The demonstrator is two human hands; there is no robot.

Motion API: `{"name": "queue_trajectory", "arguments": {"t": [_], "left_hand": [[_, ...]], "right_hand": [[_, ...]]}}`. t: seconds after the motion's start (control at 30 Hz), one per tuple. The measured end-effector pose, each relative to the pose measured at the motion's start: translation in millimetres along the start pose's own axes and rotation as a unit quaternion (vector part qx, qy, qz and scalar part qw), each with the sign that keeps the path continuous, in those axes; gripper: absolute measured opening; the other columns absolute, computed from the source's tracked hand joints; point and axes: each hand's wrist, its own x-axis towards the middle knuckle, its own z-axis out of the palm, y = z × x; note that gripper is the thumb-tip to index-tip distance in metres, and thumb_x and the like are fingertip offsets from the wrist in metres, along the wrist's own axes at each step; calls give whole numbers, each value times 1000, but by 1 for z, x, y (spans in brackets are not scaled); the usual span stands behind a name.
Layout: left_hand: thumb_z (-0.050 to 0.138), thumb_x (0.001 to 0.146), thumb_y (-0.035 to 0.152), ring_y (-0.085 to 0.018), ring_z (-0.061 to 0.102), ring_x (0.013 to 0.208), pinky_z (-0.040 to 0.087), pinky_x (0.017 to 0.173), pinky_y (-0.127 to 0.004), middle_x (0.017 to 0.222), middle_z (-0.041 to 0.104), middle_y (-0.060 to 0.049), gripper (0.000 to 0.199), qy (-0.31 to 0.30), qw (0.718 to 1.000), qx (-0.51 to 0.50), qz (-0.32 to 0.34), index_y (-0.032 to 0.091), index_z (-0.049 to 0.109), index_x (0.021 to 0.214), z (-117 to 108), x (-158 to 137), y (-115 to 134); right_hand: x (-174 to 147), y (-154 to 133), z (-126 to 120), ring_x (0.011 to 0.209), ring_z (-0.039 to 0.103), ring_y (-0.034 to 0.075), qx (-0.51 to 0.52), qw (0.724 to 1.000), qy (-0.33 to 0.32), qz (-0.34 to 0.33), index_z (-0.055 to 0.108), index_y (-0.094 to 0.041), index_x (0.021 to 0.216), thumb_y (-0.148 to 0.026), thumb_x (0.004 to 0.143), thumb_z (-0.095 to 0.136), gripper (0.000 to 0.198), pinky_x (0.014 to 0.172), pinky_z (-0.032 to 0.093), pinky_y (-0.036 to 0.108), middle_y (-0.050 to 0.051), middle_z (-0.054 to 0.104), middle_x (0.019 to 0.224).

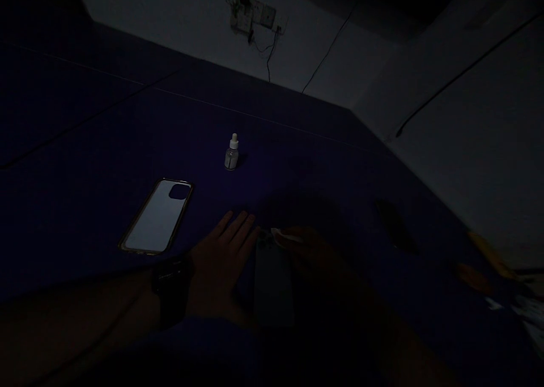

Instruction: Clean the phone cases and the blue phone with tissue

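A dark phone [274, 288] lies back up on the blue surface, its camera lenses at the far end. My left hand [223, 268] is spread flat along the phone's left side, fingers stretched out, with a dark watch on the wrist. At the phone's camera end, my right hand [308, 248] pinches a small white cloth or tissue [287, 235] against it; the dim light hides most of that hand. Left of my left hand lies a phone case [157, 217] with a pale back and a camera cutout. Beyond the hands a small dropper bottle [231, 156] stands upright.
Another dark flat object [395, 225] lies to the right. Farther right are an orange-brown item [474, 278] and a yellow item [491, 254] beside the wall. A socket panel [255, 16] with hanging cables is on the back wall. The room is very dark.
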Motion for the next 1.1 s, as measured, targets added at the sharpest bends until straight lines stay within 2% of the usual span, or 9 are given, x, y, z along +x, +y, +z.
{"name": "queue_trajectory", "arguments": {"t": [0.13,0.3,0.47,0.7,0.8,0.9,1.1], "left_hand": [[47,65,94,-44,20,152,7,124,-57,162,27,-27,128,-2,1000,-1,8,0,32,152,1,0,-1],[50,77,83,-44,23,151,6,124,-59,161,28,-29,114,4,1000,16,-12,-3,35,150,10,3,-2],[49,68,92,-43,16,153,10,124,-58,163,25,-25,124,23,1000,-1,11,3,30,153,15,1,-6],[45,73,91,-42,18,153,7,124,-56,162,27,-25,119,30,999,7,12,2,31,152,18,2,-6],[44,78,87,-42,19,153,7,124,-57,162,29,-24,111,46,999,22,1,3,34,151,21,3,-6],[44,74,90,-43,21,152,9,124,-57,161,30,-26,118,30,999,16,18,1,33,151,19,2,-7],[42,73,91,-43,24,151,11,123,-58,161,30,-26,120,16,1000,12,6,2,33,151,12,2,-5]], "right_hand": [[-3,-4,-1,122,60,24,9,999,12,-34,53,-26,143,-13,96,47,49,99,54,46,12,64,133],[-3,-6,2,123,60,25,12,1000,11,-15,53,-28,144,-13,95,49,51,100,54,47,12,63,134],[-1,-7,1,125,59,24,8,1000,-2,-16,50,-27,146,-13,95,50,53,102,53,45,12,62,135],[-2,-7,-2,113,63,23,19,997,26,-71,53,-27,140,-14,95,51,47,93,55,43,10,66,125],[3,-3,1,115,62,25,-18,999,32,-30,54,-27,140,-15,95,51,47,96,54,47,11,65,128],[8,1,2,115,62,26,-46,998,31,2,49,-24,146,-13,95,50,52,97,54,47,13,64,128],[-6,-6,-3,115,63,23,-17,997,-1,-69,53,-28,143,-15,93,55,52,97,52,45,10,66,128]]}}
